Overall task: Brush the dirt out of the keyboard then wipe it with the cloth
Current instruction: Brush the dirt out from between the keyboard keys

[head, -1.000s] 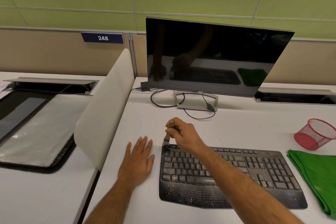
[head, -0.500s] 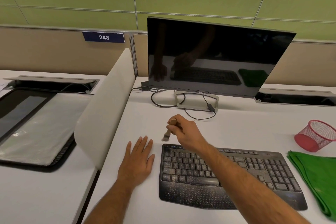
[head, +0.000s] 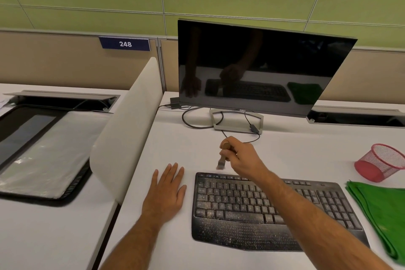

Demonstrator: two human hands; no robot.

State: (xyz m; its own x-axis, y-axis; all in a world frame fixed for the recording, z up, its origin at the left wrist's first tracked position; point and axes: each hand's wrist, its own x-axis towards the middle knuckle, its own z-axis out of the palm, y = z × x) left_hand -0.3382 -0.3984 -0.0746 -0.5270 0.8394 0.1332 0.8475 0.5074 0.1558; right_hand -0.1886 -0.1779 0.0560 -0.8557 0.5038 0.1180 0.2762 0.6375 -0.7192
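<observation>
A: Head view. What is the right hand [head: 243, 159] doing?

B: It is gripping a small wooden-handled brush [head: 223, 156], fingers curled round the handle. The grey bristles are pointing down and are blurred, hanging just above the far left edge of the black, dust-speckled keyboard [head: 258, 210]. I cannot tell if the bristles are touching it.

A: Left hand [head: 167, 195]?

B: It is lying flat on the white table [head: 175, 144], palm down, fingers straight and holding nothing. It is sitting just beside the keyboard's left edge, not touching it.

A: Where is the keyboard sitting?

B: On the table in front of the person, with the right forearm crossing over its middle. Pale grit is showing on the keys and thickly on the palm rest.

A: Cloth?

B: The folded green cloth [head: 381, 215] is lying on the table just right of the keyboard, running out of frame at the right edge.

A: Anything else?

B: A red wire-mesh cup [head: 380, 161] is lying tipped on its side beyond the cloth. A dark-screened black monitor [head: 258, 68] is standing behind the keyboard, reflecting both hands, with black cables [head: 192, 124] looping round its stand. A white curved divider panel [head: 127, 129] is standing to the left of the table. A blue sign reading 248 [head: 125, 44] is hanging on the beige partition.
</observation>
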